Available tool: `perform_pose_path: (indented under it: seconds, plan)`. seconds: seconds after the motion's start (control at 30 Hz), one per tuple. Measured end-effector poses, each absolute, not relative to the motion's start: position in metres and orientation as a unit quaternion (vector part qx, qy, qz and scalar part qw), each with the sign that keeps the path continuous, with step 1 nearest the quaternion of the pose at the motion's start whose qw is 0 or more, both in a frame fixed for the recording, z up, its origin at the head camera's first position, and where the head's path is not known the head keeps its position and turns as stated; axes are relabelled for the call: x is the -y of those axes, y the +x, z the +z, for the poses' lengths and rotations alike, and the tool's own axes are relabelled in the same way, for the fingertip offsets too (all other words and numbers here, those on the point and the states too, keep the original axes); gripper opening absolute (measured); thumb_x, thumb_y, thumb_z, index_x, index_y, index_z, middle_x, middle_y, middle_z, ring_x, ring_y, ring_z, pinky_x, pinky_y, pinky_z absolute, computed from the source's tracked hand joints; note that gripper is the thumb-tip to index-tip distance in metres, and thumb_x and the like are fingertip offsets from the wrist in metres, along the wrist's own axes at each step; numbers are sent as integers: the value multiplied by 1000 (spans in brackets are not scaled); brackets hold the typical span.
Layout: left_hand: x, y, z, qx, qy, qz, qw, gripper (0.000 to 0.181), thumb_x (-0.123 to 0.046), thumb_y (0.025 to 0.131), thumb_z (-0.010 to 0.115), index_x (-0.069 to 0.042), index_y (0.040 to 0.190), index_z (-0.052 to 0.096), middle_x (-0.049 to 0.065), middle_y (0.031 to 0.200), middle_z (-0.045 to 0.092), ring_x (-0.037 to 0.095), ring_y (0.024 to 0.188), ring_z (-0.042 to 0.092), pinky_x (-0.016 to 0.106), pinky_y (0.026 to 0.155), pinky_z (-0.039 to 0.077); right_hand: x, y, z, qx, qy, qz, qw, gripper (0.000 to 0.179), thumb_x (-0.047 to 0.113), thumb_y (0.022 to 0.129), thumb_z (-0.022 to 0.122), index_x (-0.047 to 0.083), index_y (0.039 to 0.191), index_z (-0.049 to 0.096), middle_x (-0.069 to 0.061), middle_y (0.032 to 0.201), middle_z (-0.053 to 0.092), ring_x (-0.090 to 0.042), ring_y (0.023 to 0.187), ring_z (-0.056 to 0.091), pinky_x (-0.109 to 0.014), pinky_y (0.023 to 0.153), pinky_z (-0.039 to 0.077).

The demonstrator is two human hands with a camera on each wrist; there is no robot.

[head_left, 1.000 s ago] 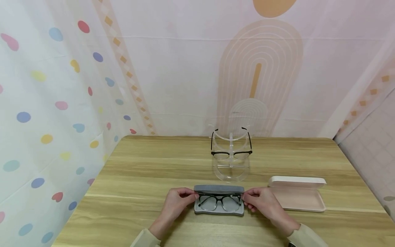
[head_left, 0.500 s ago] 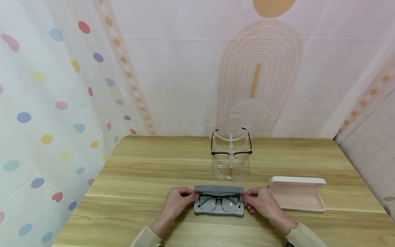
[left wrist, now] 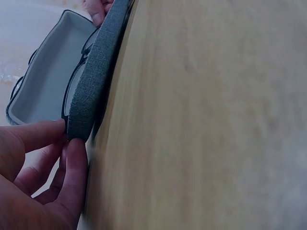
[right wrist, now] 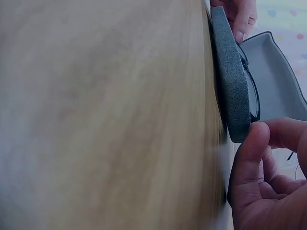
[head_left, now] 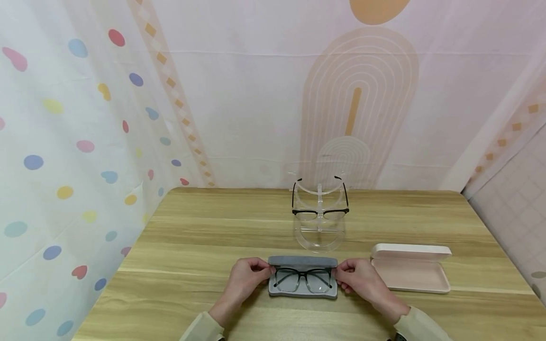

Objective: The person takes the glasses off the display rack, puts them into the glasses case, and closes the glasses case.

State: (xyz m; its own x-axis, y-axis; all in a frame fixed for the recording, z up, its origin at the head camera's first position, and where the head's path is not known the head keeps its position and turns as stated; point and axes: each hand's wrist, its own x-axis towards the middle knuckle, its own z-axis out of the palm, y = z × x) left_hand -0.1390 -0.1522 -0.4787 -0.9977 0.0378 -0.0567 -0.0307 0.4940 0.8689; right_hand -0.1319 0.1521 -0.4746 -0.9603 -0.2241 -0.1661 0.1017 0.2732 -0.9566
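Note:
In the head view, a grey eyeglass case (head_left: 303, 261) lies open on the wooden table. Eyeglasses (head_left: 302, 273) with a dark upper rim and clear lower rim rest inside it, arms folded behind the lenses. My left hand (head_left: 246, 278) pinches their left corner with thumb and index finger, right at the case's end. At the opposite corner, my right hand (head_left: 361, 280) pinches likewise. Both wrist views show the fabric-covered wall of the case (left wrist: 91, 91) beside the fingertips, and the right thumb (right wrist: 252, 141) close against its end. The other fingers are curled below.
An open pale pink case (head_left: 411, 275) stands to the right. Behind the grey case is a clear display stand (head_left: 320, 244) carrying black-browed glasses (head_left: 320, 212). A patterned curtain (head_left: 247, 104) hangs along the table's back edge (head_left: 239, 188).
The eyeglasses have sunk and shifted very slightly within the grey case. Both hands stay at their corners, almost still.

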Motion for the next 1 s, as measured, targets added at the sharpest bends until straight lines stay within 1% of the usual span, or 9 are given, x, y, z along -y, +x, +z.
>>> perform_pose_path:
  seconds: [0.17, 0.33, 0.4, 0.53, 0.63, 0.8, 0.87, 1.0]
  plan:
    - [154, -138, -477, -859, 3, 510, 39, 11, -14, 83, 84, -5, 86, 78, -1, 84, 73, 10, 79, 61, 24, 72, 51, -154, -132, -473, -783, -48, -603, 145, 15, 7, 93, 69, -8, 93, 69, -4, 75, 64, -13, 67, 59, -21, 57, 54]
    - [158, -135, -474, -818, 8, 571, 62, 15, -5, 85, 81, 4, 95, 76, 8, 91, 75, 12, 79, 66, 22, 69, 58, -159, -131, -471, -774, -59, -610, 159, 19, 7, 94, 68, -12, 100, 70, -6, 81, 68, -14, 70, 63, -23, 62, 58]
    - [161, -133, -473, -799, 11, 597, 73, 17, -2, 87, 79, 8, 99, 74, 12, 95, 75, 14, 81, 68, 24, 71, 60, -162, -130, -469, -773, -60, -611, 158, 21, 7, 94, 69, -12, 103, 70, -7, 84, 70, -15, 72, 65, -25, 64, 59]
    - [167, -132, -470, -769, 9, 633, 88, 23, -1, 91, 74, 13, 109, 70, 14, 99, 74, 18, 86, 70, 30, 76, 62, -165, -126, -463, -790, -69, -593, 138, 23, 8, 94, 70, -11, 107, 69, -10, 88, 70, -18, 78, 67, -27, 67, 61]
    - [171, -130, -466, -760, 4, 643, 87, 28, -4, 93, 73, 13, 114, 68, 15, 101, 74, 21, 90, 71, 33, 78, 62, -167, -123, -459, -804, -65, -579, 117, 25, 7, 94, 69, -11, 111, 67, -12, 90, 70, -22, 83, 67, -28, 70, 61]
    - [177, -128, -461, -753, 16, 652, 91, 37, -10, 97, 71, 13, 124, 63, 23, 114, 71, 30, 105, 70, 36, 82, 62, -169, -119, -451, -818, -56, -566, 88, 30, 8, 95, 67, -11, 118, 65, -14, 101, 71, -23, 91, 68, -26, 76, 59]
    - [178, -128, -459, -746, 22, 659, 100, 43, -13, 99, 70, 14, 130, 59, 25, 120, 69, 34, 111, 68, 38, 86, 61, -170, -119, -449, -817, -65, -567, 82, 33, 10, 98, 66, -12, 123, 64, -16, 107, 71, -25, 95, 69, -26, 79, 59]
    - [176, -128, -455, -737, 18, 666, 112, 52, -21, 100, 70, 11, 138, 55, 24, 131, 65, 37, 120, 64, 41, 92, 59, -171, -118, -447, -799, -86, -588, 86, 43, 12, 101, 64, -16, 132, 56, -23, 119, 68, -31, 103, 69, -30, 85, 60]
